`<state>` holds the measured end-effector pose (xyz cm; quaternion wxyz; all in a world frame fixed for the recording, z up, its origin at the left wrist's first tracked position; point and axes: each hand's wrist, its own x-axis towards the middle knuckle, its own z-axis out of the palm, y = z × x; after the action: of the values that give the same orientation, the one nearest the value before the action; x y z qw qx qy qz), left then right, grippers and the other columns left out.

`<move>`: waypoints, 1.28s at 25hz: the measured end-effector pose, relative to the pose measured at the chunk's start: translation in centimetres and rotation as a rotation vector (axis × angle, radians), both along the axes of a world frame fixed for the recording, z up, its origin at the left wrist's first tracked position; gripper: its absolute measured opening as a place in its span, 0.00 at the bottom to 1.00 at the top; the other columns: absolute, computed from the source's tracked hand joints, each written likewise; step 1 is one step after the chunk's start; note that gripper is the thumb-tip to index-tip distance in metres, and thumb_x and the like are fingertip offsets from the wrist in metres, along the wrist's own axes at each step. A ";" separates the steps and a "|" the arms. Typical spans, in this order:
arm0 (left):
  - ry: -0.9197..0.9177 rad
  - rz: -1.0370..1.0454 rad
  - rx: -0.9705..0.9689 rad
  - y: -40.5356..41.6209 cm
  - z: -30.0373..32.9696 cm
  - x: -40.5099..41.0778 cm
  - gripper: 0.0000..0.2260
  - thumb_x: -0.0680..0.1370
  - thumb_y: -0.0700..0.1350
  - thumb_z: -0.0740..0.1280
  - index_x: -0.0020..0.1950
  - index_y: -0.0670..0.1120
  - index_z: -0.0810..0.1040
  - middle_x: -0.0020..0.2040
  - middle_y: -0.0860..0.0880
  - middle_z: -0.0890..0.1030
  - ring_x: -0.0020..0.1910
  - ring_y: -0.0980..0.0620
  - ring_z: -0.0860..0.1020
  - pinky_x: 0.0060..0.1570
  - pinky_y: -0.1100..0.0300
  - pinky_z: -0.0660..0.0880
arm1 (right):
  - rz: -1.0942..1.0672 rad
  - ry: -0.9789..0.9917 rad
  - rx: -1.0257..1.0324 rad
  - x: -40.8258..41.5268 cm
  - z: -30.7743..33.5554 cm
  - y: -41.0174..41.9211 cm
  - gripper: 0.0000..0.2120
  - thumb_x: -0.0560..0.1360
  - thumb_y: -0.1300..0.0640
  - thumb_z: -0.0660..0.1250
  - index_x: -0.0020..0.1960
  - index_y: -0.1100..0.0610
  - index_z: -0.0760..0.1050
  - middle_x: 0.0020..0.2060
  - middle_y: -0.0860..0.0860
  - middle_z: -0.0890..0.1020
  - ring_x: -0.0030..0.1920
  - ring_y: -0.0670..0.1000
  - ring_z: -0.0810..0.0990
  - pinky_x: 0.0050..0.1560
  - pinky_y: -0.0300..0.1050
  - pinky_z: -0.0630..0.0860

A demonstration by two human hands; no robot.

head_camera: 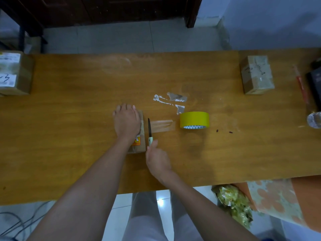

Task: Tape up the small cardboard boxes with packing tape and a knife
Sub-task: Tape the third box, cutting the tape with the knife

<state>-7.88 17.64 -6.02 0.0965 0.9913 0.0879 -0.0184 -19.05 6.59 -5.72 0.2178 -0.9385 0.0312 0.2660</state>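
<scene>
Two bare forearms reach from the near edge over the long brown wooden table [69,119]. Right hand [157,158] has its fingers curled round the pale green handle of a small black-bladed knife [149,131], the blade pointing to the far side just right of the small brown cardboard box [139,134]. Left hand [126,120] lies palm down on that box near the table's middle, fingers fairly straight over its far end. A clear strip of tape [162,125] stretches from beside the blade to the yellow roll of packing tape [194,120] standing to the right. Torn tape scraps [171,100] lie just beyond. One taped cardboard box [257,74] sits far right, another labelled box [14,73] far left.
</scene>
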 end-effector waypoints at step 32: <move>-0.061 0.034 -0.079 0.1 -0.5 0.1 0.17 0.82 0.44 0.53 0.46 0.37 0.78 0.46 0.38 0.79 0.49 0.39 0.75 0.49 0.47 0.70 | -0.028 -0.013 0.018 0.4 -1.0 -0.7 0.12 0.84 0.51 0.50 0.61 0.58 0.64 0.34 0.50 0.78 0.28 0.49 0.73 0.24 0.41 0.62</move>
<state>-7.76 17.76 -6.56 0.1386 0.9852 0.1008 0.0100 -18.64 5.89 -6.70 0.2303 -0.9377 0.0406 0.2570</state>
